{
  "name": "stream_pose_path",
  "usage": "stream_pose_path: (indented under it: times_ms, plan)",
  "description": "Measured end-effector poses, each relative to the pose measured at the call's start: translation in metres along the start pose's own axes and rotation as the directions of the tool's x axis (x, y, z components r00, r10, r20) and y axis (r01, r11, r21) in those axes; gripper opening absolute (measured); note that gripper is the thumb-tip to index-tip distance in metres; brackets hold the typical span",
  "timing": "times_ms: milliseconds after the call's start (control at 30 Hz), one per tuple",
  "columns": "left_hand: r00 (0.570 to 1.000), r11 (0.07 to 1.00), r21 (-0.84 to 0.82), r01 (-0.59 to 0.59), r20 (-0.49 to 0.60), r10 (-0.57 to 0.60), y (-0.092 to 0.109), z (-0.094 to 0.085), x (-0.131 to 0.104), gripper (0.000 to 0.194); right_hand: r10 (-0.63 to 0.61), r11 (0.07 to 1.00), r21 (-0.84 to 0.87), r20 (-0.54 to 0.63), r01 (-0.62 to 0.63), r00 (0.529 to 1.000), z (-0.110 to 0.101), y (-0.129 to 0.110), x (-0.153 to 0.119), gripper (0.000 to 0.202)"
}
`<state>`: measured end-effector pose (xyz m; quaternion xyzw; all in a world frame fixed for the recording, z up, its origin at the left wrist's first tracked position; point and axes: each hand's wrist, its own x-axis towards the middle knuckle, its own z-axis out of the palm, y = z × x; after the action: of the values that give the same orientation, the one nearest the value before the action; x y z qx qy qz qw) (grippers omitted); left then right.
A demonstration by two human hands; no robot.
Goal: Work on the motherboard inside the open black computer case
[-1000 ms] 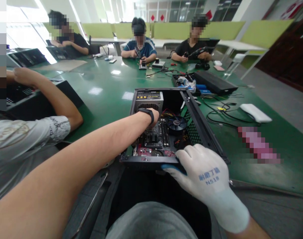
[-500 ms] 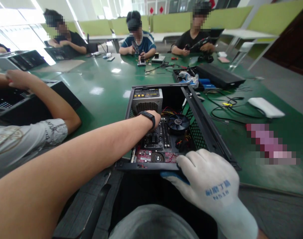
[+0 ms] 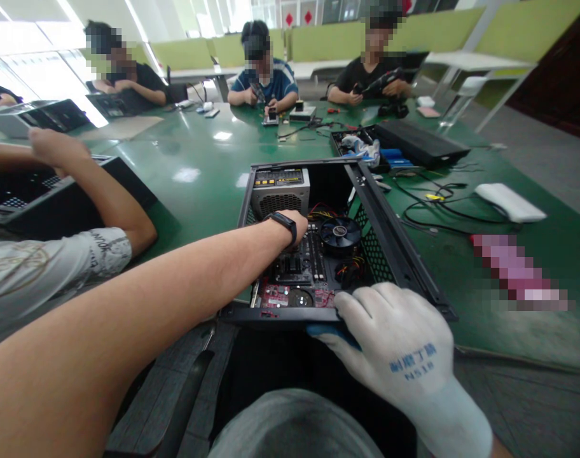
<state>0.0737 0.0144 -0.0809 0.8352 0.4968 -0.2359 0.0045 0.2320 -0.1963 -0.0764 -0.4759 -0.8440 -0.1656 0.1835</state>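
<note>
An open black computer case (image 3: 407, 254) lies in front of me, its near edge over my lap. Bare and wearing a black wristband, my left hand (image 3: 298, 224) reaches inside, beside the power supply (image 3: 290, 191) and above the motherboard (image 3: 292, 270); its fingers are hidden. My right hand (image 3: 395, 337), in a white glove with blue printing, grips the near rim, thumb below and fingers over the top. A black cooling fan (image 3: 340, 234) sits right of my left hand. Along the near side lies a red circuit board (image 3: 275, 297) with a round fan.
At left, a co-worker's arm (image 3: 113, 191) reaches over another case (image 3: 128, 184). Several people sit across the green table (image 3: 199, 152). To the right are a black tray (image 3: 418, 143) with gloves, loose cables (image 3: 414, 219) and a white pouch (image 3: 509, 202).
My hands hold nearly the same place, with only a slight shift of the view. The co-worker's hand at left has moved a little to the right.
</note>
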Motion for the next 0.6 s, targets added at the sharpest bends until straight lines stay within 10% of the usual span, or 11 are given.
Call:
stream_pose_path:
  times_ms: [600]
  plan:
    - [0.999,1.0,0.006,-0.021,0.031,0.021,-0.001,-0.007,-0.002,0.067,0.117,0.993,0.018,0.024,-0.118,0.993,-0.002,-0.013,-0.002,0.028]
